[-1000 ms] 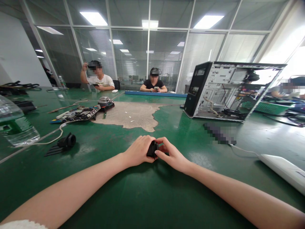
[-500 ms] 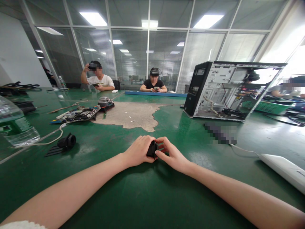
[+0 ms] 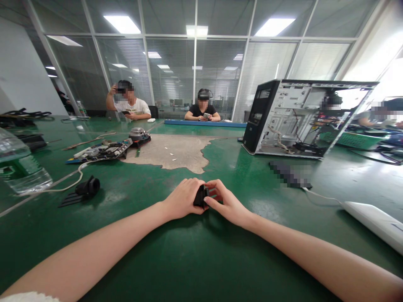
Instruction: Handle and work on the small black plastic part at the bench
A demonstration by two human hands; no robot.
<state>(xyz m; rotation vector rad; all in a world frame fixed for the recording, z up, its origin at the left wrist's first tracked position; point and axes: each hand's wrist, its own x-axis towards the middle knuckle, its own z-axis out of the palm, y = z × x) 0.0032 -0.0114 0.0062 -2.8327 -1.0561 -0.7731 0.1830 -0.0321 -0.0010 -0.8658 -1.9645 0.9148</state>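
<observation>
On the green table [image 3: 195,260], a short way out in front of the person, both bare hands met around a small black part [image 3: 200,195]. The left hand [image 3: 184,198] curled over it from the left with its fingers closed together against the part's side, and the right hand [image 3: 225,202] pressed in from the right, thumb and fingers clamped on the other side, so the part was pinched between the two and sat low, at or just above the tabletop; whether it touched the surface could not be told. Both forearms stretched along the table toward it. Well off to the left lay another black part with a fan of prongs [image 3: 84,189], beside a pale cable [image 3: 64,182], and at the left edge stood a clear water bottle [image 3: 19,165]. Farther back on that side rested a circuit board [image 3: 102,151], next to a worn bare patch [image 3: 174,153] in the green surface. An open computer case [image 3: 302,117] stood upright to the right, well apart from the hands, and a white power strip [image 3: 374,222] lay near the right forearm. Two other people [image 3: 129,105] sat at the far end of the table.
</observation>
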